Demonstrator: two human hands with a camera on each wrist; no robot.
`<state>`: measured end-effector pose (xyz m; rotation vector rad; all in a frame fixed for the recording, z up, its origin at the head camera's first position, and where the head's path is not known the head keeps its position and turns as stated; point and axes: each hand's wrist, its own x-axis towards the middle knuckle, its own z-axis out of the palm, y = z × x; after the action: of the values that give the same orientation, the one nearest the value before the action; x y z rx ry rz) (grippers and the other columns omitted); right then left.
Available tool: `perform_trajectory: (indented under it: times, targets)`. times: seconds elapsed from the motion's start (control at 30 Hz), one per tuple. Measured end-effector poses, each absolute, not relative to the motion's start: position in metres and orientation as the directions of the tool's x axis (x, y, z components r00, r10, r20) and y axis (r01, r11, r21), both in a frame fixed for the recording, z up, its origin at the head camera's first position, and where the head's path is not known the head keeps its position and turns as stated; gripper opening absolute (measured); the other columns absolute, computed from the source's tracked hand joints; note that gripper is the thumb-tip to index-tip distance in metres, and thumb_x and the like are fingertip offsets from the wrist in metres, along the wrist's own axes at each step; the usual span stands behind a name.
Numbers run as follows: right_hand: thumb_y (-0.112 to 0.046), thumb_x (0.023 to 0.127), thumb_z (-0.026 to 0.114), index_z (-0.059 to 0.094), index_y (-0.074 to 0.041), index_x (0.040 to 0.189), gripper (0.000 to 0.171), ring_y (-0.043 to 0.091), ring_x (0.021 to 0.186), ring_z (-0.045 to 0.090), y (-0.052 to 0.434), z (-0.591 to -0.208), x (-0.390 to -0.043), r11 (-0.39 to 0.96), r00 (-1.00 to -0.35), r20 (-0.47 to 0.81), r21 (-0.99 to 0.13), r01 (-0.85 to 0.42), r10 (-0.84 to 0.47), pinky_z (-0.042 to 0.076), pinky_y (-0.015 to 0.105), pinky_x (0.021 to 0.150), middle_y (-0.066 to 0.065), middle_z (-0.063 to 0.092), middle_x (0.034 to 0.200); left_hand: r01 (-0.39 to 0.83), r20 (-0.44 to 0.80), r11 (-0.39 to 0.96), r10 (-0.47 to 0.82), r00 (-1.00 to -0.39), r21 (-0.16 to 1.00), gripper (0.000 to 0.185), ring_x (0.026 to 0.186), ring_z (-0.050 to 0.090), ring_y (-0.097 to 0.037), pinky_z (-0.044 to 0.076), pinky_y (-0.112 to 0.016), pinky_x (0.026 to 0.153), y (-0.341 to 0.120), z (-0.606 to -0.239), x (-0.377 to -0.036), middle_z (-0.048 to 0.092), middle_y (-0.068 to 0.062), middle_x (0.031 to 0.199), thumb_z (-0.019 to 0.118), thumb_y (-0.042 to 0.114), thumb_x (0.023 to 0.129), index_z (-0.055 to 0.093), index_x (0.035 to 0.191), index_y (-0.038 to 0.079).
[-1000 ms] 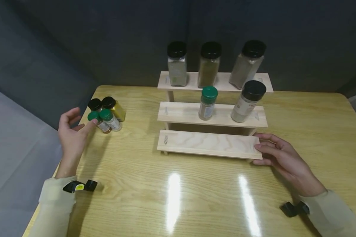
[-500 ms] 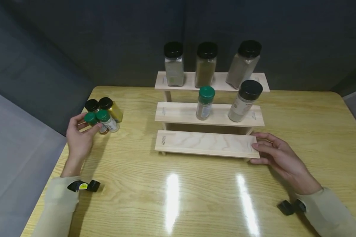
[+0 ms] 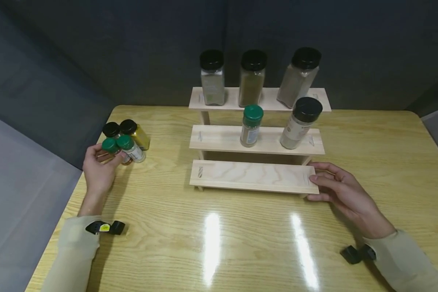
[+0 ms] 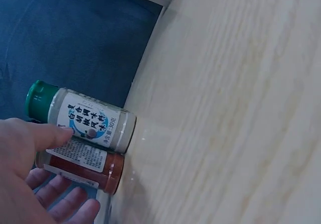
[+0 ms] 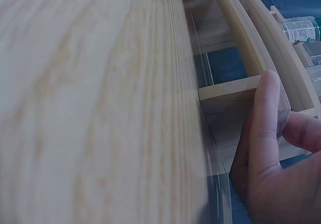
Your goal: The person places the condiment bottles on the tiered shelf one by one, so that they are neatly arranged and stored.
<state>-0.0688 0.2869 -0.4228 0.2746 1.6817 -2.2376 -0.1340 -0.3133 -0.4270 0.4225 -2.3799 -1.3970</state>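
My left hand [image 3: 99,172] is at a small spice jar with a green cap [image 3: 110,145] and red-brown contents, thumb on one side and fingers curled along the other. Against it stands a second green-capped jar [image 4: 93,118] with a white label; the thumb tip overlaps this label in the left wrist view. My right hand [image 3: 344,192] grips the right end of a three-tier wooden spice rack [image 3: 253,176]. Its thumb lies on the lowest shelf, and other fingers reach around the end and below.
Two black-capped jars, one yellow [image 3: 138,136], stand behind the green-capped pair. Three tall black-capped jars [image 3: 252,81] line the top shelf. On the middle shelf are a green-capped jar [image 3: 250,127] and a black-capped shaker [image 3: 298,125]. A dark curtain [image 3: 160,48] hangs behind the table.
My left hand has moved right and closed in around the red-brown spice jar. The right hand stays on the rack; the whole view has shifted slightly.
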Motion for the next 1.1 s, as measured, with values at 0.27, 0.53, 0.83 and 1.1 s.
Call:
perform_trajectory:
  times: [0.27,0.53,0.83,1.1]
  targets:
    - [0.006,0.110,0.060,0.068,-0.016,0.126,0.028,0.015,0.099,0.068,0.287,-0.423,-0.069,-0.258,-0.928,-0.341,-0.893,0.369,-0.147,0.068,0.043,0.082,0.005,0.060,0.108,-0.065,0.171,0.483,-0.427,-0.888,0.873,0.040,0.097,0.060,-0.001,0.052,-0.016,0.078,-0.313,-0.431,-0.133,0.060,0.006,0.113,0.084,0.011,0.097,0.062,0.128,0.000]
    - [0.004,0.110,0.061,0.067,-0.015,0.128,0.027,0.014,0.099,0.066,0.287,-0.424,-0.069,-0.256,-0.931,-0.336,-0.896,0.363,-0.145,0.068,0.043,0.083,0.004,0.057,0.112,0.031,0.240,0.427,-0.446,-0.863,0.904,0.036,0.101,0.065,-0.004,0.055,-0.014,0.081,-0.319,-0.414,-0.123,0.063,0.010,0.113,0.083,0.005,0.094,0.064,0.123,0.014]
    - [0.007,0.110,0.060,0.069,-0.014,0.128,0.029,0.015,0.098,0.065,0.290,-0.425,-0.070,-0.285,-0.934,-0.307,-0.892,0.349,-0.183,0.068,0.043,0.083,0.005,0.062,0.107,0.194,0.388,0.441,-0.410,-0.825,0.876,0.030,0.090,0.070,-0.005,0.058,-0.014,0.081,-0.309,-0.368,-0.098,0.070,0.008,0.105,0.082,-0.001,0.094,0.070,0.116,0.014]
    - [0.007,0.109,0.060,0.070,-0.013,0.126,0.028,0.014,0.097,0.066,0.289,-0.427,-0.070,-0.301,-0.937,-0.299,-0.890,0.343,-0.183,0.068,0.043,0.083,0.005,0.061,0.108,0.321,0.475,0.401,-0.379,-0.794,0.858,0.031,0.093,0.074,-0.015,0.060,-0.018,0.082,-0.280,-0.328,-0.087,0.075,-0.003,0.108,0.085,-0.002,0.090,0.075,0.119,0.003]
